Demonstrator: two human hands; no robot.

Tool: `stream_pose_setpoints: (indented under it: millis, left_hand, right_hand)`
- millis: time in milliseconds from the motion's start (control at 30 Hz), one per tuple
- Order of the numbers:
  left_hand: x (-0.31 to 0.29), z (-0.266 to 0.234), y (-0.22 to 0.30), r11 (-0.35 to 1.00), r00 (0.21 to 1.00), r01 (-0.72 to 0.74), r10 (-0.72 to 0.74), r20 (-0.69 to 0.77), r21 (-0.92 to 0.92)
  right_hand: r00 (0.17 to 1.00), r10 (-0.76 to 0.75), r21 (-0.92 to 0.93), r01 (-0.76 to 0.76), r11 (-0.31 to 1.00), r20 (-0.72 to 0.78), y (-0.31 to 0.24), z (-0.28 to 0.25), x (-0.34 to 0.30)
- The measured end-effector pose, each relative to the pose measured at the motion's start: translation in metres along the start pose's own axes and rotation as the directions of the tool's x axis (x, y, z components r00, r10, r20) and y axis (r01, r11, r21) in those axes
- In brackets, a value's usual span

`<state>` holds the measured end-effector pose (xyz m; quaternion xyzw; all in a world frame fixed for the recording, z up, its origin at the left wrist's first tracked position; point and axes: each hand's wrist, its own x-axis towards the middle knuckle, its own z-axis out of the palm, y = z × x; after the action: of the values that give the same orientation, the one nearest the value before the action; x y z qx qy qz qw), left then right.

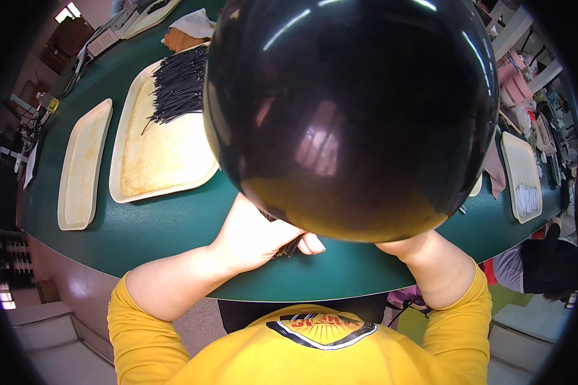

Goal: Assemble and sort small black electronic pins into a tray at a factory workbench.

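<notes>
My left hand [253, 236] is closed around a bundle of thin black wires [288, 249], whose ends stick out below the fingers near the table's front edge. A large glossy black dome [353, 122], perhaps a lamp shade, fills the middle of the view and covers much of the work spot. Of my right hand [411, 246] only the wrist and heel show beneath the dome's rim; its fingers are hidden. To the left, many more black wires [181, 83] lie in a pile at the far end of a large cream tray [144, 183].
A narrow cream tray [83, 170] lies at the left on the green table [257, 282]. At the right, another cream tray [519, 160] holds white thin pieces [527, 199], beside a pink cloth [494, 170]. A person [546, 260] in dark clothing is at the far right.
</notes>
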<state>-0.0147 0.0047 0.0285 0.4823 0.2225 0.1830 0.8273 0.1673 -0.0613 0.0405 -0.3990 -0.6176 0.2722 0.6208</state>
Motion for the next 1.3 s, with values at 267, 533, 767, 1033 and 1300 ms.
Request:
stream_pose_setpoints:
  millis: [267,533,767,1033,1300]
  left_hand:
    - [0.000,0.005,0.002,1.000,1.000,0.015,-0.015,0.001,0.013]
    - [0.001,0.010,0.001,0.997,0.998,-0.041,0.044,0.034,-0.073]
    - [0.005,0.012,0.001,0.994,1.000,0.004,-0.002,0.018,-0.105]
    - [0.006,-0.007,-0.003,0.976,0.956,0.213,-0.216,0.196,0.037]
    - [0.015,0.007,-0.035,0.989,0.995,0.098,-0.100,-0.009,-0.114]
  right_hand:
    - [0.955,0.258,0.107,-0.244,0.964,-0.147,-0.009,0.005,-0.004]
    - [0.919,0.393,0.137,-0.393,0.909,0.031,-0.008,-0.009,-0.002]
    - [0.848,0.460,0.412,-0.530,0.741,0.263,0.009,0.009,-0.004]
    - [0.777,0.576,0.309,-0.630,0.713,0.254,0.010,0.011,0.007]
    - [0.813,0.576,0.316,-0.570,0.759,0.082,0.017,0.003,-0.010]
